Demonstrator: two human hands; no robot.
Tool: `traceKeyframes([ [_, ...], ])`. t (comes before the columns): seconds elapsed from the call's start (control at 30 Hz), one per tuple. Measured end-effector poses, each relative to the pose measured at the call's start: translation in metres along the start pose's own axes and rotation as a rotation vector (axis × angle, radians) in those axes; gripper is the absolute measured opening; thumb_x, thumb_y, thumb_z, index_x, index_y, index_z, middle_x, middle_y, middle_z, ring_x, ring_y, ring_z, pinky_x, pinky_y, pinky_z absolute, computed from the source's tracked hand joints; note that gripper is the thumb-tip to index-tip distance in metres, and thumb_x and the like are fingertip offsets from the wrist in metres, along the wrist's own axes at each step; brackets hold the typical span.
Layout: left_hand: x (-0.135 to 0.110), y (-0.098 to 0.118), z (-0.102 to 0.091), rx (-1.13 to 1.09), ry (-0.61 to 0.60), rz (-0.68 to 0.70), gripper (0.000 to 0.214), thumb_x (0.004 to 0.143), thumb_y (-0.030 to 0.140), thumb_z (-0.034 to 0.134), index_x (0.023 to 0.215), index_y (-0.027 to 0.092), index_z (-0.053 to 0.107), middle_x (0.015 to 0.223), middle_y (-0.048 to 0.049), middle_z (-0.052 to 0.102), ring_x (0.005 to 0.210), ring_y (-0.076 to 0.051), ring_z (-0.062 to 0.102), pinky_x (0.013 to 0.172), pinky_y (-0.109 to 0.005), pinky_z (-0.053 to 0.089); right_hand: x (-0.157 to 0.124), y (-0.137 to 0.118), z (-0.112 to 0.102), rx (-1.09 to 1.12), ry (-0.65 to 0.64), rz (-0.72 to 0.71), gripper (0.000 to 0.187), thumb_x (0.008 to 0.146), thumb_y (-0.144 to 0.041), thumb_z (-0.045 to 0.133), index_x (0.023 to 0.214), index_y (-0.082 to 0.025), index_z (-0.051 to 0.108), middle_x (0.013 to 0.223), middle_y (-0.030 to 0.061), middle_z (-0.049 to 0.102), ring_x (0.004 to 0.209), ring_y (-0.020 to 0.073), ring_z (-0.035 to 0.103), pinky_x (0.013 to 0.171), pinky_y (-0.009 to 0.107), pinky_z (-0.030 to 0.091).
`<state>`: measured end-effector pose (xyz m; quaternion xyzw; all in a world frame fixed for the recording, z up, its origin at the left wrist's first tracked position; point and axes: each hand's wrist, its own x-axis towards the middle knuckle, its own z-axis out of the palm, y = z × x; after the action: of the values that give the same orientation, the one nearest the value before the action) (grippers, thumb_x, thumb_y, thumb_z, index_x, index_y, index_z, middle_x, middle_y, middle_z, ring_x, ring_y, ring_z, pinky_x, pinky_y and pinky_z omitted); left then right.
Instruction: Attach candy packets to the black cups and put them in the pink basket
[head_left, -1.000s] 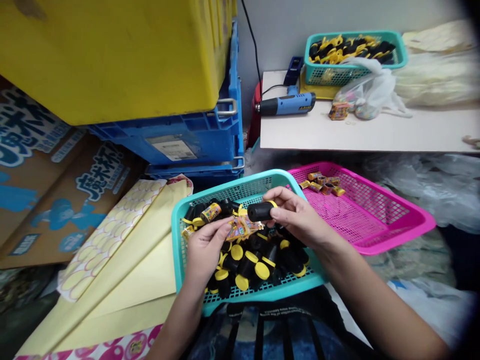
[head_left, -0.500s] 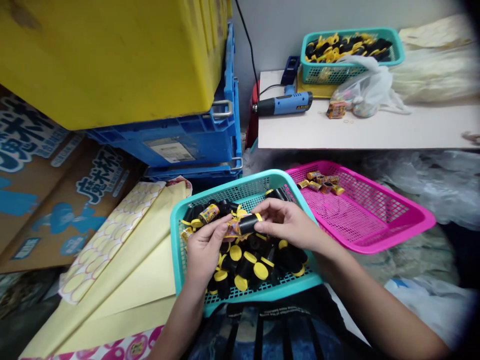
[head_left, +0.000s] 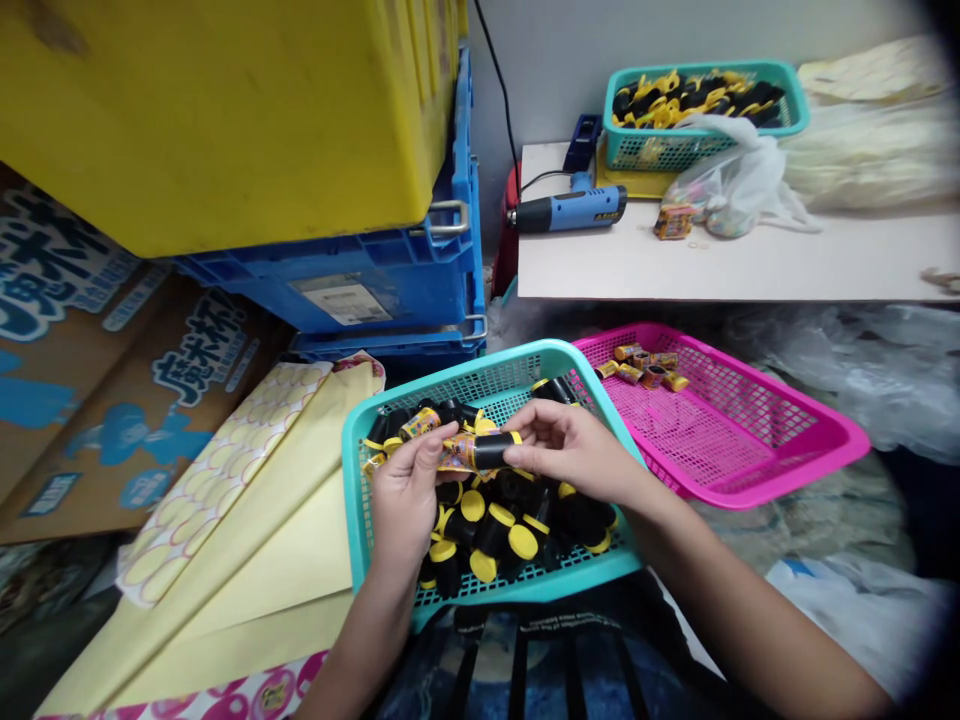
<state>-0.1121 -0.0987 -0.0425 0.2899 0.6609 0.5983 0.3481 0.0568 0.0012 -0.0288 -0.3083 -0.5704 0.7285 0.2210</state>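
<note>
My right hand (head_left: 559, 440) is closed on a small black canister (head_left: 493, 451) by its yellow-capped end. The canister's other end is inside a printed plastic sleeve (head_left: 454, 455), which my left hand (head_left: 409, 480) pinches between thumb and fingers. Both hands are over a turquoise basket (head_left: 351, 500) on my lap. Several black canisters with yellow caps (head_left: 523, 542) lie jumbled in it. Behind my left fingers, a canister in a printed sleeve (head_left: 420, 424) rests on the pile.
A pink basket (head_left: 810, 455) with several sleeved canisters (head_left: 652, 375) stands to the right. On the white table (head_left: 637, 265) are a blue heat gun (head_left: 574, 209), a plastic bag (head_left: 739, 180) and another turquoise basket (head_left: 652, 150). Stacked yellow (head_left: 300, 120) and blue crates (head_left: 390, 280) rise on the left.
The canister sits slightly further left, deeper in the printed sleeve. My left fingers have straightened a little along the sleeve, and the right hand keeps its grip at the cap.
</note>
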Motion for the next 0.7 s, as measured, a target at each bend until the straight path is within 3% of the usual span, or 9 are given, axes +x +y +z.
traceKeyframes([
  [0.2, -0.002, 0.018, 0.001, 0.092, -0.156, 0.095, 0.024, 0.075, 0.036, 0.073, 0.093, 0.021, 0.075, 0.099, -0.0054, 0.075, 0.091, -0.020, 0.071, 0.082, -0.029, 0.058, 0.002, 0.008, 0.008, 0.019, 0.073, -0.024, 0.041, 0.067, -0.040, 0.079, 0.091, -0.013, 0.058, 0.074, 0.0001, 0.058, 0.065, 0.0082, 0.053, 0.061, 0.021, 0.045],
  [0.3, -0.004, 0.024, 0.000, 0.039, -0.265, 0.097, 0.031, 0.066, 0.026, 0.080, 0.095, 0.020, 0.072, 0.097, -0.0049, 0.075, 0.087, -0.020, 0.071, 0.076, -0.029, 0.059, 0.002, 0.013, 0.014, -0.001, 0.072, -0.087, 0.043, 0.067, -0.041, 0.079, 0.097, -0.015, 0.062, 0.082, 0.0030, 0.061, 0.071, 0.0110, 0.056, 0.067, 0.025, 0.047],
  [0.43, -0.006, 0.026, 0.000, 0.031, -0.281, 0.163, 0.026, 0.061, 0.017, 0.081, 0.085, 0.021, 0.071, 0.085, -0.0014, 0.073, 0.079, -0.017, 0.070, 0.071, -0.025, 0.058, 0.000, 0.015, 0.018, 0.021, 0.056, -0.252, 0.036, 0.072, -0.044, 0.077, 0.095, -0.018, 0.068, 0.103, 0.0063, 0.060, 0.088, 0.0139, 0.058, 0.077, 0.026, 0.048],
  [0.53, -0.009, 0.025, 0.002, -0.034, -0.301, 0.135, 0.030, 0.059, 0.014, 0.082, 0.087, 0.022, 0.073, 0.088, -0.0018, 0.075, 0.084, -0.017, 0.070, 0.075, -0.024, 0.058, -0.002, 0.017, 0.019, 0.202, -0.075, -0.147, 0.039, 0.081, -0.050, 0.068, 0.107, -0.021, 0.066, 0.112, 0.0063, 0.058, 0.096, 0.0133, 0.057, 0.080, 0.025, 0.048],
  [0.63, -0.013, 0.024, 0.006, -0.093, -0.296, 0.079, 0.032, 0.058, 0.014, 0.083, 0.088, 0.023, 0.074, 0.088, -0.0020, 0.076, 0.084, -0.018, 0.071, 0.076, -0.025, 0.057, -0.002, 0.022, 0.025, 0.446, -0.232, 0.023, 0.059, 0.078, -0.059, 0.067, 0.121, -0.020, 0.057, 0.109, 0.0073, 0.058, 0.087, 0.0128, 0.058, 0.077, 0.025, 0.048],
  [0.7, -0.014, 0.024, 0.009, -0.110, -0.283, 0.073, 0.032, 0.057, 0.015, 0.084, 0.087, 0.023, 0.075, 0.087, -0.0017, 0.076, 0.084, -0.018, 0.070, 0.077, -0.025, 0.057, -0.002, 0.026, 0.030, 0.496, -0.230, 0.024, 0.062, 0.076, -0.061, 0.068, 0.119, -0.018, 0.056, 0.104, 0.0067, 0.059, 0.083, 0.0119, 0.057, 0.076, 0.025, 0.048],
])
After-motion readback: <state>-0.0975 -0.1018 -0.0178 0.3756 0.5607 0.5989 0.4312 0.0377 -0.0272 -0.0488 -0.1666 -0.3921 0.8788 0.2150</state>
